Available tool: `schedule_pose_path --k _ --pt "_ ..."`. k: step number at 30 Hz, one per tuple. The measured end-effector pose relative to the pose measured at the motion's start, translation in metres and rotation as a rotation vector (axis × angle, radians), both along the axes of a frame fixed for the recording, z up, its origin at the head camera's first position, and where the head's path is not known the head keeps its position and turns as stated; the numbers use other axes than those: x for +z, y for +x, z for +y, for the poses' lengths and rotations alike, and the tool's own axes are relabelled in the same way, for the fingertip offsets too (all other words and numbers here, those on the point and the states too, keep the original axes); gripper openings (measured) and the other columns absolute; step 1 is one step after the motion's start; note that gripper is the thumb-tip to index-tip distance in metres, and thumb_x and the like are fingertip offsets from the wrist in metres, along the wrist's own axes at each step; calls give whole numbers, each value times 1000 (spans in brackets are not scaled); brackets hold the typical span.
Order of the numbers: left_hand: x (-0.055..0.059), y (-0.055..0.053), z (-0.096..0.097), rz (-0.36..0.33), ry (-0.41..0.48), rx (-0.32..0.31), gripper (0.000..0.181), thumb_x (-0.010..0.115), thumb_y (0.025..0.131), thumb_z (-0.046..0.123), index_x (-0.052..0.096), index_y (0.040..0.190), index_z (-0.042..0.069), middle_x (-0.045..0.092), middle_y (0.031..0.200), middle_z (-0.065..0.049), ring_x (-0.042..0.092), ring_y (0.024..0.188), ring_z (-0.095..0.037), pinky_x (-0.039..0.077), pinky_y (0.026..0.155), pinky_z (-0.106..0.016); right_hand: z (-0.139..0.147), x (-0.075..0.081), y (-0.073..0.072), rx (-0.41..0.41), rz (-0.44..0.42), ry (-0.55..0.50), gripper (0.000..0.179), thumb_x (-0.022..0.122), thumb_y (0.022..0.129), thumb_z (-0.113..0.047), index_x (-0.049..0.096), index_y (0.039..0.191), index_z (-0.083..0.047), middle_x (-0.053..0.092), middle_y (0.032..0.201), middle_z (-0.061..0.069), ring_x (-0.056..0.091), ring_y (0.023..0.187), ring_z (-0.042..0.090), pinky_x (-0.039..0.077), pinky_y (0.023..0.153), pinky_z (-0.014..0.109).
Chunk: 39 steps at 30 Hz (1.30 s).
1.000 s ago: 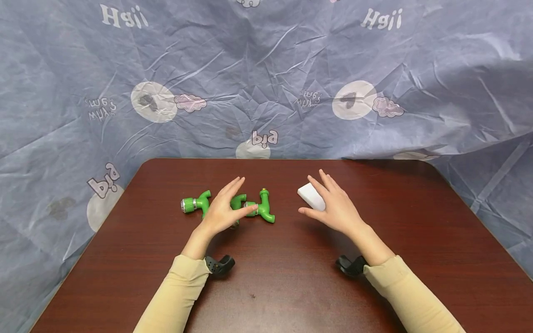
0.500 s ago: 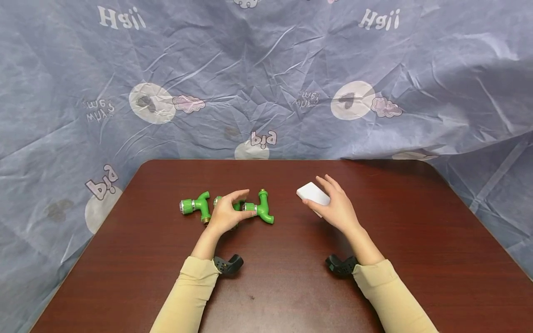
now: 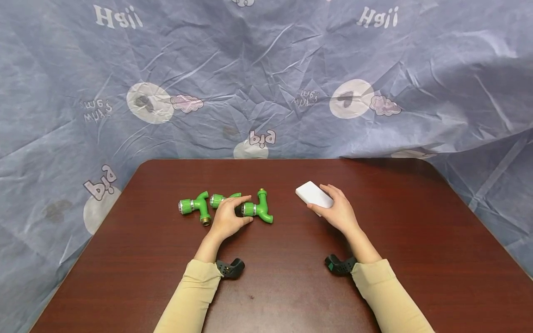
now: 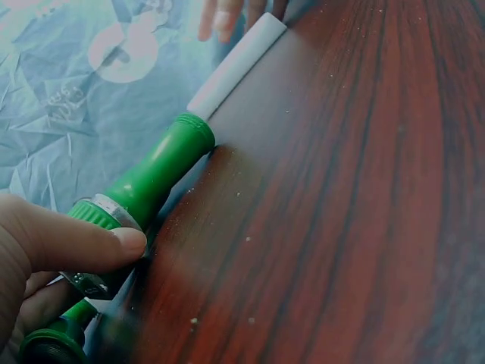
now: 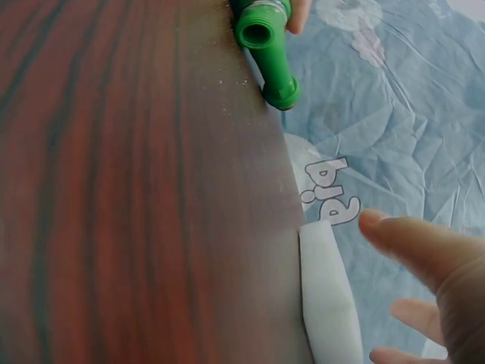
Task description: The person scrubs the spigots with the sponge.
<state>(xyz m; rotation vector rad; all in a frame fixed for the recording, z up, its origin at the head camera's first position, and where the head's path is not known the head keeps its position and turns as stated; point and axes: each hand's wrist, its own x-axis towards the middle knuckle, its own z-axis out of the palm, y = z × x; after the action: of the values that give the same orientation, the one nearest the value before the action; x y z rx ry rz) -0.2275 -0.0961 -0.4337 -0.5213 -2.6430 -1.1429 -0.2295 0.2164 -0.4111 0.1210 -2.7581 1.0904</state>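
My left hand (image 3: 228, 219) is at the rightmost green faucet (image 3: 264, 211), thumb on the near side of its ribbed knob and fingers on the far side. In the left wrist view the thumb (image 4: 91, 244) lies across that knob (image 4: 95, 214). A second green faucet (image 3: 216, 200) is partly hidden behind this hand, and a third faucet (image 3: 201, 206) lies to its left. My right hand (image 3: 340, 212) is spread around the near right end of a flat white block (image 3: 312, 194). In the right wrist view its thumb (image 5: 413, 243) stands apart from the block (image 5: 330, 299).
Everything lies on a dark red-brown wooden table (image 3: 266, 286). A grey-blue printed cloth (image 3: 266, 83) hangs behind its far edge. Black bands (image 3: 231, 268) sit on both wrists below the rolled cream sleeves (image 3: 189, 296).
Both hands have come down. The left hand's fingers have closed in around the rightmost faucet's knob. The right hand has moved in beside the white block, with thumb and fingers nearer its edges.
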Motion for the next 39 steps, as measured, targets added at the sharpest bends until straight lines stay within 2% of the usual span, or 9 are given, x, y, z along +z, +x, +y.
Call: schedule_pose_path --k 10,17,22,29,34,39 --pt "-1 0 -1 -6 57 18 52 81 70 13 65 120 10 65 116 -5 48 120 -31 27 107 -47 9 -14 -4 -19 -28 11 76 80 73 -31 47 136 -4 46 134 21 46 117 35 40 90 48" --pt "3 1 -1 -28 149 50 46 83 69 15 69 112 13 65 114 -6 55 113 -27 42 96 -43 10 -11 -3 -57 -46 45 72 79 73 -30 51 132 -1 51 127 24 50 109 37 41 86 48" --pt "9 1 -3 -52 212 90 45 84 68 16 70 110 14 66 114 -7 58 109 -24 45 92 -40 9 -6 -2 -68 -63 47 71 77 75 -32 50 132 -1 50 128 25 49 112 38 41 89 49" --pt "14 2 -5 -103 369 34 46 83 69 8 68 113 6 67 110 -7 67 87 -27 54 74 -38 8 -1 1 -79 -101 14 72 75 76 -36 48 135 -4 47 133 21 47 116 36 40 91 49" --pt "17 4 -2 -145 452 22 47 81 68 1 67 113 5 66 109 -12 66 91 -27 54 78 -33 6 4 0 -60 -88 -14 73 76 76 -34 48 135 -3 47 133 21 48 116 35 40 91 48" --pt "24 3 5 -186 557 -9 47 80 67 -5 65 112 -2 66 107 -18 65 97 -28 53 81 -31 -1 17 1 -30 -55 -59 74 77 75 -29 46 136 0 46 134 22 47 116 35 41 92 49"
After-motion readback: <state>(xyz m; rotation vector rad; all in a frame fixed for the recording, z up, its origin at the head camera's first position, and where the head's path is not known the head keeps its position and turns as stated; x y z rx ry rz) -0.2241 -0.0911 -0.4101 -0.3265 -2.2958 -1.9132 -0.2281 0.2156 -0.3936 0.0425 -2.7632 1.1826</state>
